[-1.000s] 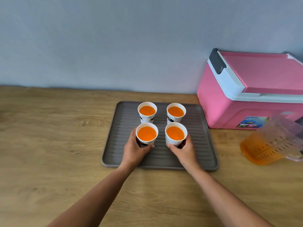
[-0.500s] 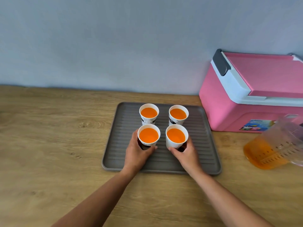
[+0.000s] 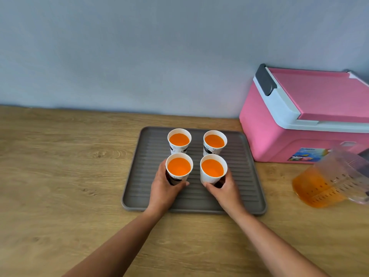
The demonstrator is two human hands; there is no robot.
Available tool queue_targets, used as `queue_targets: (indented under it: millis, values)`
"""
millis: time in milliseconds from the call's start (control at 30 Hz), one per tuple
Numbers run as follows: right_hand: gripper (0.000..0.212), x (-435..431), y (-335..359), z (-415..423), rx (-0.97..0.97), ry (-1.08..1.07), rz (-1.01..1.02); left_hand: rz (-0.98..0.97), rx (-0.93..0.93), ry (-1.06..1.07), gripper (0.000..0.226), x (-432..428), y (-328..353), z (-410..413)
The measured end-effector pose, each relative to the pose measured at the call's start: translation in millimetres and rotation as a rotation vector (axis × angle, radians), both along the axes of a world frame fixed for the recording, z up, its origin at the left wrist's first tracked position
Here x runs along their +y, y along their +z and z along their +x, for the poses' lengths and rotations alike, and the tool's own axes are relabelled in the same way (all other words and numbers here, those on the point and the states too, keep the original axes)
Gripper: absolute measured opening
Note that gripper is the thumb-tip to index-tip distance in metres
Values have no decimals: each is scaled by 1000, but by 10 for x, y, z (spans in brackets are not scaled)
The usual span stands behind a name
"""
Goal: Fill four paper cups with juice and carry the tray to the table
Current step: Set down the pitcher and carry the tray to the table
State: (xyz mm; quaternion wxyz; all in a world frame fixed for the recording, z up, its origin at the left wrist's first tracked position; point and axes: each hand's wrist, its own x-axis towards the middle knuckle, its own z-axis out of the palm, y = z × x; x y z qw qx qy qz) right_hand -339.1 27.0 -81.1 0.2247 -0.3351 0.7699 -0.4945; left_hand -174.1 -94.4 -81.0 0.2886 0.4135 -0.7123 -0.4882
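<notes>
We are wrapping our left hand (image 3: 163, 188) around the near left cup (image 3: 179, 169) and our right hand (image 3: 224, 186) around the near right cup (image 3: 213, 170), probably squaring the four full cups together so the grey tray (image 3: 137, 176), sitting on the wooden surface (image 3: 60, 176), carries evenly.

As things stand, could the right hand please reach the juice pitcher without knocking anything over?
Probably yes. The right hand is wrapped around the near right cup, so it must let go first. The pitcher stands off the tray, to the right, with bare counter between.
</notes>
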Motion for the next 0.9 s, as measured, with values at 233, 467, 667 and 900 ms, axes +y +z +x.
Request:
queue_targets:
  millis: [233, 467, 667, 900]
  values:
    - [72, 176, 59, -473, -9, 4, 74, -1, -89, -90, 81, -452, -121, 376]
    - [67, -244, 250, -833, -154, 50, 48, 123, 12, -82, 66, -886, 208, 136]
    - [72, -538, 234, -838, -236, 156, 45, 208, 24, -240, 94, -937, 234, -154]
    - [60, -641, 244, -845, -243, 142, 51, 169, -3, -277, 89, -993, 195, -317]
